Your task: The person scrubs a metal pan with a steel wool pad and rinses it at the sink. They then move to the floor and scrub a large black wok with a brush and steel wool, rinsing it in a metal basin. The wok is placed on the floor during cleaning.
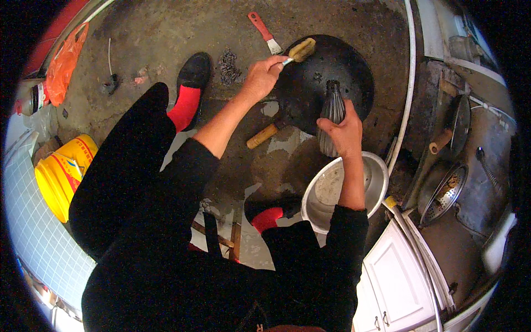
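My left hand [262, 76] grips a short-handled brush [303, 50] with yellowish bristles, its head over the far left rim of a black wok [352, 70]. The wok lies on the floor and appears bottom up; its wooden handle [262, 136] points toward me on the left. In my right hand [347, 130] is a dark, ribbed bottle [332, 106], its neck directed away from me above the wok. What the bottle contains cannot be made out. Below my right wrist stands a metal basin [321, 191], partly covered by my forearm.
A red-handled scraper [261, 27] touches or nearly touches the wok's far left edge. Steel wool [229, 67] lies near my left shoe [194, 70]. A yellow bucket [62, 178] stands left, a white pipe [410, 83] runs right, and a white cabinet [394, 274] is at lower right.
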The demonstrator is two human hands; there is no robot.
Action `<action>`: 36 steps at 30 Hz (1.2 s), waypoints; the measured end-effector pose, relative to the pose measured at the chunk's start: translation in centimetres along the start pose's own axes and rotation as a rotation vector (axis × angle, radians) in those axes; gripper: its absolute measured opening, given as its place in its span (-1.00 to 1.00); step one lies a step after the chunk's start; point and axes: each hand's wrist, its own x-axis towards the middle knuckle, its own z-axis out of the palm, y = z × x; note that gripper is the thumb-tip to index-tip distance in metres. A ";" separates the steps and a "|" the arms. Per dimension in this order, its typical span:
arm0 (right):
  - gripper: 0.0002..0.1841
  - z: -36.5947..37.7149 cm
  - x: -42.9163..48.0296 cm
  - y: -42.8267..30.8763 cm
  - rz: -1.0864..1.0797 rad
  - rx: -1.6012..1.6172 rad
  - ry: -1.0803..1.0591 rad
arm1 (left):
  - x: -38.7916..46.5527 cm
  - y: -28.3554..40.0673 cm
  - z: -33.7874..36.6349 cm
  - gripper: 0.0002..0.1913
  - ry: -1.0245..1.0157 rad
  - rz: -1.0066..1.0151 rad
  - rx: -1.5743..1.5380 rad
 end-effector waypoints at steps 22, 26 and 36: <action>-0.29 -5.1 -7.0 1.3 0.055 0.222 -0.010 | -0.3 -4.8 1.0 -0.73 0.185 0.313 0.368; -0.26 -7.3 -8.8 0.6 0.124 0.234 0.018 | -4.7 -6.4 1.7 -0.71 0.263 0.265 0.295; -0.31 -11.3 -16.1 -1.9 0.267 0.429 0.114 | 2.6 1.6 2.6 -0.72 0.155 0.376 0.595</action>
